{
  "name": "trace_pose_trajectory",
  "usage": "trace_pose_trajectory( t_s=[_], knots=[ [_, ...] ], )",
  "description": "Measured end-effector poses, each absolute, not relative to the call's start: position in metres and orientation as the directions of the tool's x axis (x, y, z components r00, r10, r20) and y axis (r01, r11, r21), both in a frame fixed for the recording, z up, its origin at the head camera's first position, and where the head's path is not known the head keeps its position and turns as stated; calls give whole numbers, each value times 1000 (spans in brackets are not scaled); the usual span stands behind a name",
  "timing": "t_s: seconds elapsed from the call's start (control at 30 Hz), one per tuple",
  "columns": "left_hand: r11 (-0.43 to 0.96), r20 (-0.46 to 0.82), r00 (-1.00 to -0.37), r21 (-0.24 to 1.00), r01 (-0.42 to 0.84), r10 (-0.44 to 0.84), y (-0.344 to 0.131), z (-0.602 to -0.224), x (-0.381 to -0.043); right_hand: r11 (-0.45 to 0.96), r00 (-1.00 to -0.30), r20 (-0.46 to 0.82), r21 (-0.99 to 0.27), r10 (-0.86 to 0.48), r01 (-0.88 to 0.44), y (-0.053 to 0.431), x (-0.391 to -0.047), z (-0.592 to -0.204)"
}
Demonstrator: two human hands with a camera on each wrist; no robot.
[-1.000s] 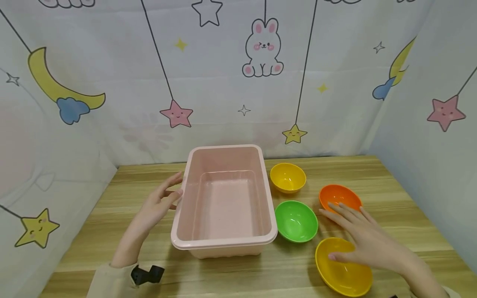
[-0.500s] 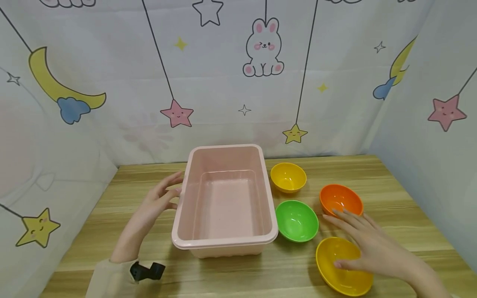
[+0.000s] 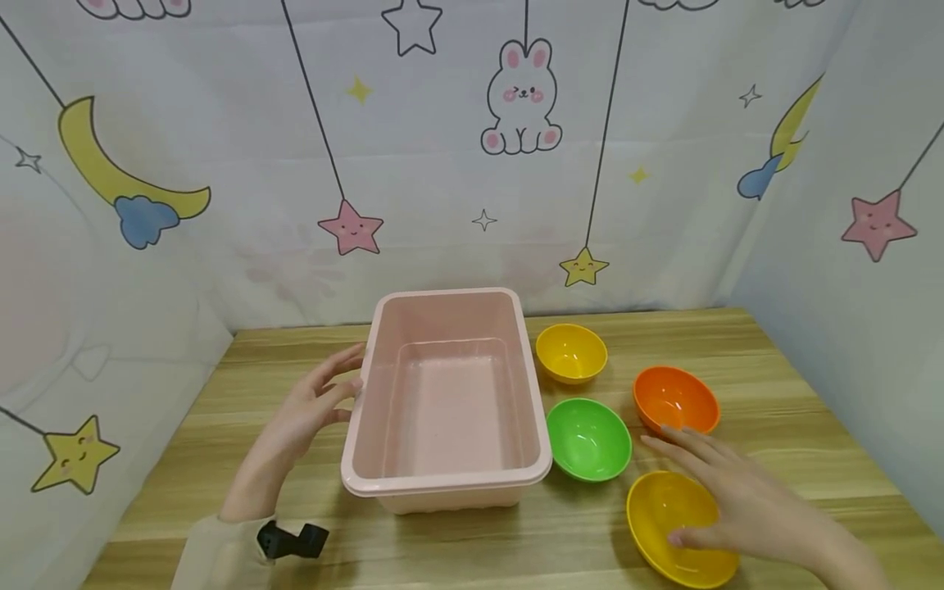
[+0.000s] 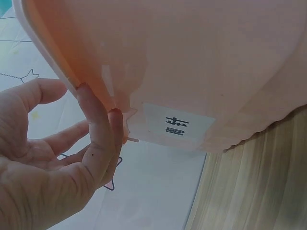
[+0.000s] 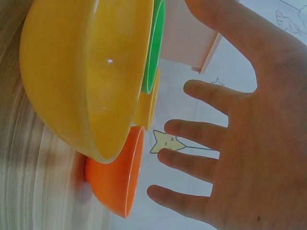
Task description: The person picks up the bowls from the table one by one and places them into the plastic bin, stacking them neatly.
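Note:
A pink plastic tub [image 3: 446,483] stands on the wooden table, nothing inside it. My left hand [image 3: 313,410] touches its left side at the rim, fingers loosely bent. In the left wrist view, the fingertips [image 4: 88,96] meet the outside of the tub [image 4: 192,62] under the rim. My right hand [image 3: 745,496] hovers spread over the near large yellow bowl [image 3: 660,524], covering part of it. From the right wrist view, this hand [image 5: 240,139] has straight, separated fingers, apart from the large yellow bowl [image 5: 62,72]. An orange bowl [image 3: 674,393] lies just beyond its fingertips.
A green bowl [image 3: 588,438] stands right beside the tub, and a small yellow bowl [image 3: 571,352] sits behind it. The wooden table [image 3: 782,385] ends at a patterned cloth backdrop [image 3: 435,180] at the back and sides. A white label [image 4: 177,124] marks the tub's wall.
My right hand has drawn back slightly toward the near right, uncovering more of the orange bowl. My left hand, the tub and the bowls stay in place.

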State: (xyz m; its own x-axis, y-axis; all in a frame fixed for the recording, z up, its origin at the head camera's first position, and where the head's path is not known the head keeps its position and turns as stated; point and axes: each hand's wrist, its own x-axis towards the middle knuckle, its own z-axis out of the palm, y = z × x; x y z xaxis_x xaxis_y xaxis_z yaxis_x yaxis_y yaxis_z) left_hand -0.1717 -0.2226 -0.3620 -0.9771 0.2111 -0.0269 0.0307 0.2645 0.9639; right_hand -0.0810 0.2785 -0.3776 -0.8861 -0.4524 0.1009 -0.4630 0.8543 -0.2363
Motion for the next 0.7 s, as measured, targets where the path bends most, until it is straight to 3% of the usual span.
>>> trace_pose_trajectory(
  t_s=[0.7],
  knots=[
    [150,-48,-964,989,-9,262,-226,-366,-174,865,-904,13,-285,-427,-412,273,-77,-391]
  ],
)
